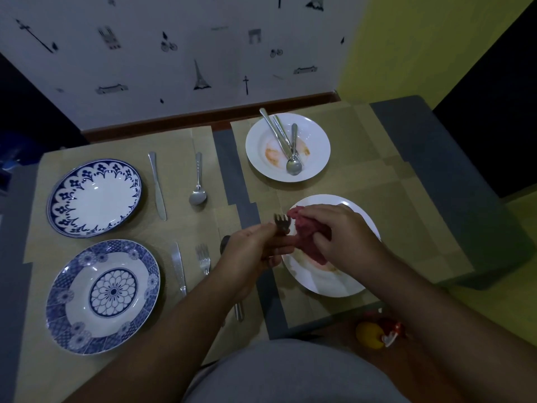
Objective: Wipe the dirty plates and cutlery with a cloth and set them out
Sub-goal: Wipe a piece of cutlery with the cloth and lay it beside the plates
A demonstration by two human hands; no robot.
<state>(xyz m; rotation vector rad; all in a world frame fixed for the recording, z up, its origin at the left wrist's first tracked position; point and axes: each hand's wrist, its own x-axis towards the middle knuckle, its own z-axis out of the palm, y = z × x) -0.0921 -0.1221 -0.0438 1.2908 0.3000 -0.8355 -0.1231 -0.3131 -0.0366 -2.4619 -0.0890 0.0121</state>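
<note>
I had my left hand (pixel 252 251) closed around the handle of a fork (pixel 282 223), its tines pointing up and away from me. My right hand (pixel 343 234) was bunched tight on a red cloth (pixel 309 231), and the cloth sat pressed against the fork just beside the tines. Both hands were close together, almost touching, above the near white plate (pixel 334 283) on the right side of the counter (pixel 406 216). That plate carried a pale orange smear on its inner face, partly hidden by my right hand.

Farther back on the right stood a second white plate (pixel 315 135), also smeared orange, with a spoon (pixel 293 165) and several other pieces of cutlery lying in it; I could not tell them apart where they overlapped.

On the left side two blue-patterned plates were set out: a far one with a scalloped border (pixel 96 196) and a near one with a flower medallion (pixel 101 295). Beside the far plate lay a knife (pixel 157 187) and, a little apart to its right, a spoon (pixel 198 181). Beside the near plate lay another knife (pixel 178 269) and a fork (pixel 203 258), with a further piece of cutlery (pixel 239 311) mostly hidden under my left wrist.

Near my lap, off the counter's edge, sat a yellow and red object (pixel 377 334), too blurred to identify.
</note>
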